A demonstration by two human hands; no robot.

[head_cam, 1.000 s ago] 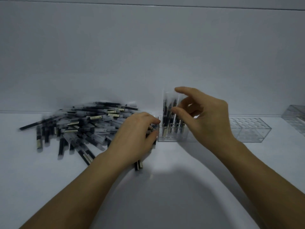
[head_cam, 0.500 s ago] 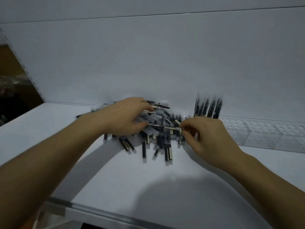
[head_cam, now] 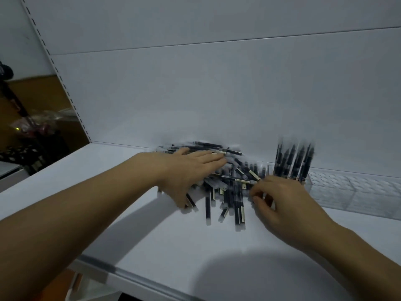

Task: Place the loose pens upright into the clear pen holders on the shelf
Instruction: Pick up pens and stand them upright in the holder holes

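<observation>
A heap of loose black pens [head_cam: 230, 192] with clear caps and cream labels lies on the white shelf [head_cam: 165, 242] near the back wall. My left hand [head_cam: 191, 168] lies flat on the left part of the heap, fingers straight. At the heap's right edge, the curled fingers and thumb of my right hand [head_cam: 282, 200] pinch the end of one pen. Just behind that hand, several pens [head_cam: 290, 161] stand upright in a clear pen holder [head_cam: 308, 183].
More clear pen holders [head_cam: 358, 192] run in a row to the right along the back wall. The shelf's front edge [head_cam: 130, 276] is close to me. A slotted upright [head_cam: 65, 88] bounds the shelf on the left, with clutter beyond it.
My view swung left and down. My left hand has gone from curled over the pens to flat on the heap. My right hand came down from the holder and pinches a pen.
</observation>
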